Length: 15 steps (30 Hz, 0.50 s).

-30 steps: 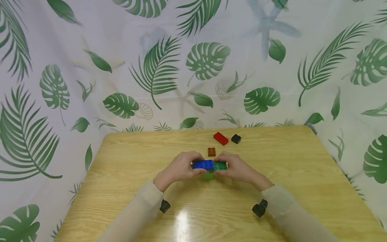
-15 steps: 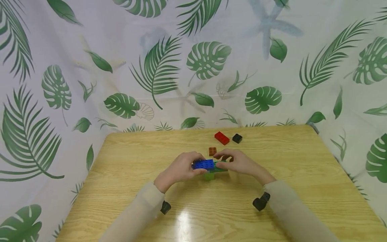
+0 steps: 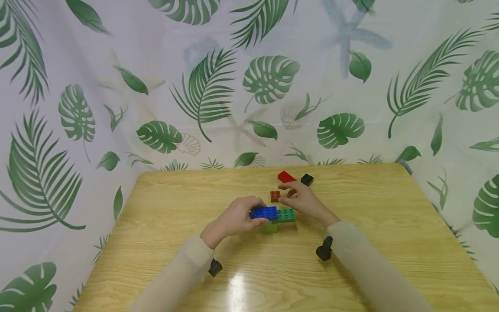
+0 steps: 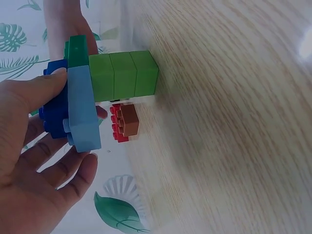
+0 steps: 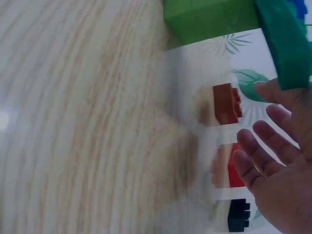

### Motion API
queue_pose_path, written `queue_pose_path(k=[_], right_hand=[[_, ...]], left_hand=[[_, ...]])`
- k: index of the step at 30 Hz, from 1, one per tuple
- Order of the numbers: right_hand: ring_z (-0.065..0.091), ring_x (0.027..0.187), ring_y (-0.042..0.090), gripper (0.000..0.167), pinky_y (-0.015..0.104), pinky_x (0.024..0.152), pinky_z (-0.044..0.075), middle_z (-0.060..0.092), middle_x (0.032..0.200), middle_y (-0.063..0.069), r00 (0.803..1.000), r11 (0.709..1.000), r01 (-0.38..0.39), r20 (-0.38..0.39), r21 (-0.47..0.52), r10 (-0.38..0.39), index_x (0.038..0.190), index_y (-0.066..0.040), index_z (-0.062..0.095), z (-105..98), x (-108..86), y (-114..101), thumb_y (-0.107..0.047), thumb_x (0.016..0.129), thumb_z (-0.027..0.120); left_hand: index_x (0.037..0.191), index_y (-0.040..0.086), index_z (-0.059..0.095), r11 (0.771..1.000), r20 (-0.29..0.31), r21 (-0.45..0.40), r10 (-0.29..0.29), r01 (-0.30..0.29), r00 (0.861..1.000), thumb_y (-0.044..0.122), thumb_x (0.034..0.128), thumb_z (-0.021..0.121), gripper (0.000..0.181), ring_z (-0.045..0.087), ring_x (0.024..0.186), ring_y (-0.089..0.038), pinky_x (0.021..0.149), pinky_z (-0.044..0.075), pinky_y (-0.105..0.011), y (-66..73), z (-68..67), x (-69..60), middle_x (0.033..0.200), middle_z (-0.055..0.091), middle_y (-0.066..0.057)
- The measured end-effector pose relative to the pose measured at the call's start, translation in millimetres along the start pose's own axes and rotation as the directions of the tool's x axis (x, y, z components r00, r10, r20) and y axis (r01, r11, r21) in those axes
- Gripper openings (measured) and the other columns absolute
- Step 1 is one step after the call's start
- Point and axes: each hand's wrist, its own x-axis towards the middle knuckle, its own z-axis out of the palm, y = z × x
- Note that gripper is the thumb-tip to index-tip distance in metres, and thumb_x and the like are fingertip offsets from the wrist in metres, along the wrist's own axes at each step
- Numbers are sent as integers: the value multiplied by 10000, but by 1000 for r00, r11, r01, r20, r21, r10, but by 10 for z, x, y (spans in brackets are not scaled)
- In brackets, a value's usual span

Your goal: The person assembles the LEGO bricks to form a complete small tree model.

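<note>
Left hand [image 3: 238, 219] grips blue brick [image 3: 268, 212]; relaxed right hand [image 3: 306, 203] hovers beside brown brick [image 3: 274, 196], inside table's far edge [image 3: 214, 172].

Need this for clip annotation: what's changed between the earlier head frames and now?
The right hand let go of the dark green brick and moved forward, away from the person, to near the brown brick. Unchanged: left hand holding the dark blue brick; brown, red and black bricks in place.
</note>
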Motion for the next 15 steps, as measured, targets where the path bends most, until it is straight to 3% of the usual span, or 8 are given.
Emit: queue_pose_path(k=[6, 15], right_hand=[[648, 1051, 326, 476, 425, 873, 578, 661, 1338, 225, 999, 999, -41, 15, -1, 41, 1411, 15, 618, 89, 98, 45, -143, 982, 747], [610, 951, 254, 460, 341, 830, 541, 693, 1228, 198, 996, 996, -83, 15, 25, 83, 1395, 16, 624, 173, 180, 149, -119, 970, 738]], left_hand=[[1237, 76, 712, 1000, 6, -5, 1, -1, 1000, 318, 977, 780, 362, 654, 973, -139, 888, 561, -328, 1, 3, 6, 1141, 738, -55], [1228, 87, 711, 1000, 0, -15, 10, -10, 1000, 298, 975, 783, 337, 651, 962, -133, 867, 554, -313, 2, -8, 2, 1132, 740, -47]])
